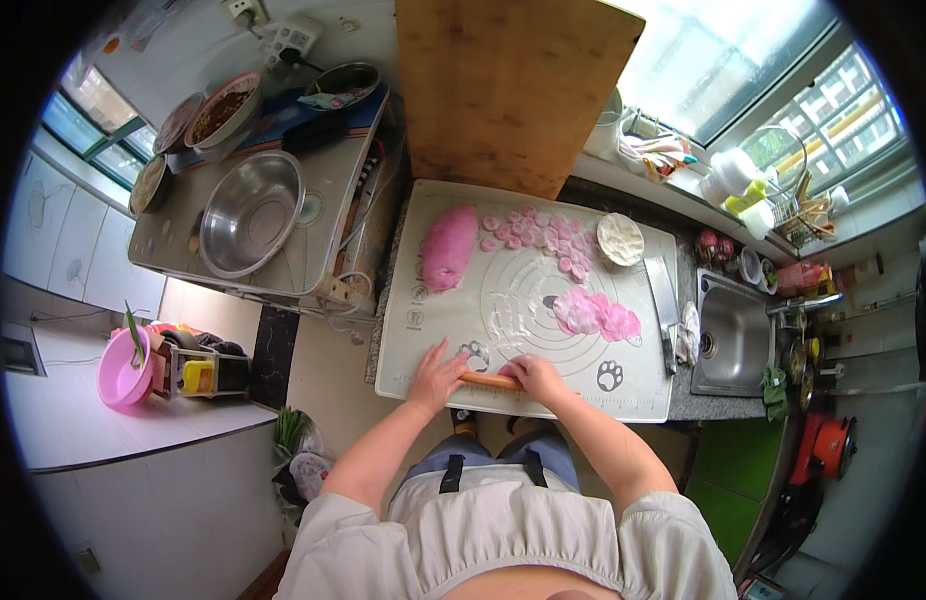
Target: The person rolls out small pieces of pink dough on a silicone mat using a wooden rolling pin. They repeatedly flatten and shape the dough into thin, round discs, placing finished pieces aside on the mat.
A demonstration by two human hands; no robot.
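A wooden rolling pin (pixel 491 381) lies across the near edge of a white silicone pastry mat (pixel 448 345). My left hand (pixel 436 375) rests on its left end, fingers spread. My right hand (pixel 536 378) grips the other end, with a bit of pink at its fingertips, probably dough. A large pink dough log (pixel 449 247) sits at the mat's upper left. Small pink dough pieces (pixel 541 229) are scattered beside it. Flattened pink dough rounds (pixel 596 313) overlap right of centre, dusted with flour. At the upper right stands a bowl of flour (pixel 620 240).
A cleaver (pixel 662 307) lies along the mat's right side, near a white cloth (pixel 688 334) and a steel sink (pixel 733 334). A large wooden board (pixel 508 90) stands behind the mat. Left, a steel basin (pixel 253 214) stands on a side table (pixel 159 244).
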